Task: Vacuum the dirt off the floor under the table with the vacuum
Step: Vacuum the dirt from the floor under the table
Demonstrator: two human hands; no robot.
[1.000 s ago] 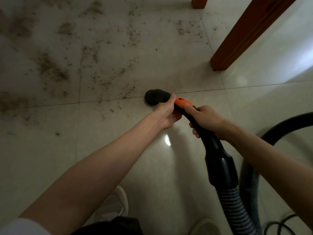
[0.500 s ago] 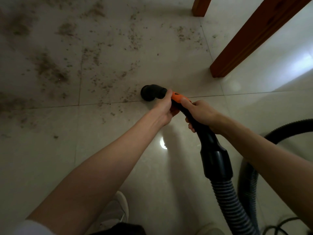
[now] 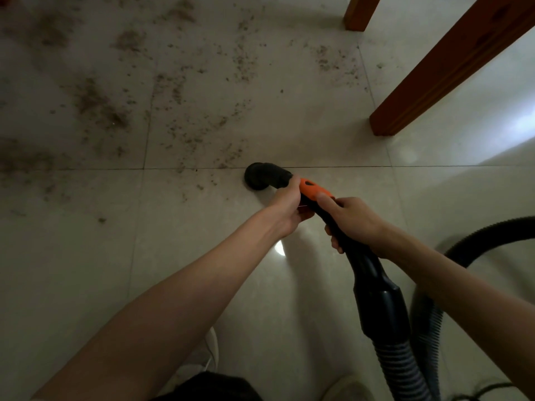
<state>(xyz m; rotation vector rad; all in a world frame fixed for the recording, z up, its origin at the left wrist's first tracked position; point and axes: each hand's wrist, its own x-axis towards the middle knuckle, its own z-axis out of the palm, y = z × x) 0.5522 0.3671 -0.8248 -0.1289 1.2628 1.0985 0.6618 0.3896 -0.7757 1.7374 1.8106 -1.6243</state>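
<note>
A black vacuum handle with an orange patch (image 3: 314,189) runs from the floor up toward me, ending in a black elbow nozzle (image 3: 265,175) whose mouth sits on the pale tiles at a grout line. My left hand (image 3: 285,206) grips the handle just behind the nozzle. Further back on the black tube, my right hand (image 3: 350,218) holds it with the thumb lying along the top. Brown dirt (image 3: 98,107) is scattered over the tiles to the left of and beyond the nozzle; the nearest crumbs (image 3: 199,187) lie just left of it.
Two red-brown wooden table legs stand at the upper right, a near one (image 3: 434,76) and a far one (image 3: 357,13). The ribbed vacuum hose (image 3: 402,369) loops back at the lower right. My shoes (image 3: 344,389) show at the bottom edge.
Both hands and the nozzle have slid left and slightly forward along the grout line, closer to the dirt. The grip of each hand is unchanged.
</note>
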